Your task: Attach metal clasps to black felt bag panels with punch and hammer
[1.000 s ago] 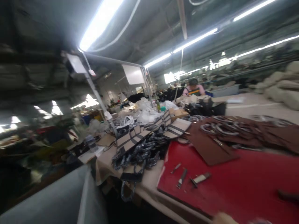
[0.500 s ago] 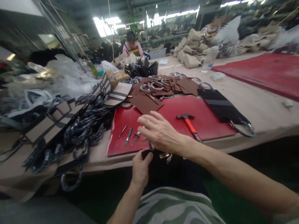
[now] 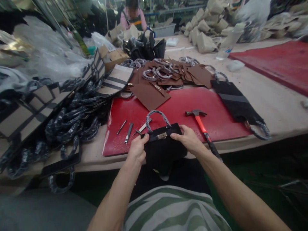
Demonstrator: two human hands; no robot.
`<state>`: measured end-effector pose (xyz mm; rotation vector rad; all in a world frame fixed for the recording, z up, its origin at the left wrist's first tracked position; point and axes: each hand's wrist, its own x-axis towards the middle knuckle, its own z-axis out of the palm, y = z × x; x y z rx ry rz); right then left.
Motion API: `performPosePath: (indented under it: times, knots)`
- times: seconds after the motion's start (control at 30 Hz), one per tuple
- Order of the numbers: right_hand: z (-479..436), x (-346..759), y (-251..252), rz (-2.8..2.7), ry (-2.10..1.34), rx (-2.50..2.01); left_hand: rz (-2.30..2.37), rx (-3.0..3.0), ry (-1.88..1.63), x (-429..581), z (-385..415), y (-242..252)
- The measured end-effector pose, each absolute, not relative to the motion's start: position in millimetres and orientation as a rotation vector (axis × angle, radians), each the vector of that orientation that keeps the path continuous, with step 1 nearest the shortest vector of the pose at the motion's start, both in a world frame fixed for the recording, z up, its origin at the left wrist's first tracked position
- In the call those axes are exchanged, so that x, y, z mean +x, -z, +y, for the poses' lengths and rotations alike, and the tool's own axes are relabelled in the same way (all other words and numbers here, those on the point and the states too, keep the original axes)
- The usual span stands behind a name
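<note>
A black handbag panel (image 3: pixel 166 146) with a plastic-wrapped loop handle (image 3: pixel 157 113) and a gold metal clasp (image 3: pixel 162 136) is held up at the table's front edge. My left hand (image 3: pixel 138 148) pinches its left upper corner, thumb on the front. At the right upper corner, my right hand (image 3: pixel 189 138) grips it the same way. Behind it, on a red mat (image 3: pixel 178 104), lie a claw hammer (image 3: pixel 200 123) with an orange and black handle, a forked metal tool (image 3: pixel 129 133), a thin metal rod (image 3: pixel 121 127) and a light flat tool (image 3: pixel 145 124), partly hidden.
Brown panels (image 3: pixel 150 96) with wrapped handles are heaped behind the mat. Striped beige-and-black pieces (image 3: pixel 116 79) and black wrapped handles (image 3: pixel 72 120) crowd the left. A black panel (image 3: pixel 232 99) lies at the right. Across the table sits a person (image 3: pixel 133 21).
My right hand has come down from above the mat to the panel's right corner. The panel has been raised and turned, so its handle and clasp now show. The view has tilted down.
</note>
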<state>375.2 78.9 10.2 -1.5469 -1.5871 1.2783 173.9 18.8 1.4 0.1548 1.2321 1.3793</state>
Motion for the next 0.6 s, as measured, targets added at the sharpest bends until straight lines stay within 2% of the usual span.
performPosePath:
  times: [0.07,0.2,0.47,0.6]
  knots:
    - [86,375,-8,-1.592,-1.262,-1.585,1.267,0.175,-1.388,172,22,0]
    - [91,377,3,-1.652,-1.004,-1.736,1.323,0.285,-1.342,175,4,8]
    - [90,380,0,-1.649,-1.203,-1.681,1.193,0.387,-1.248,189,-29,6]
    - [86,382,0,-1.605,-1.139,-1.761,1.198,0.411,-1.248,189,-28,8]
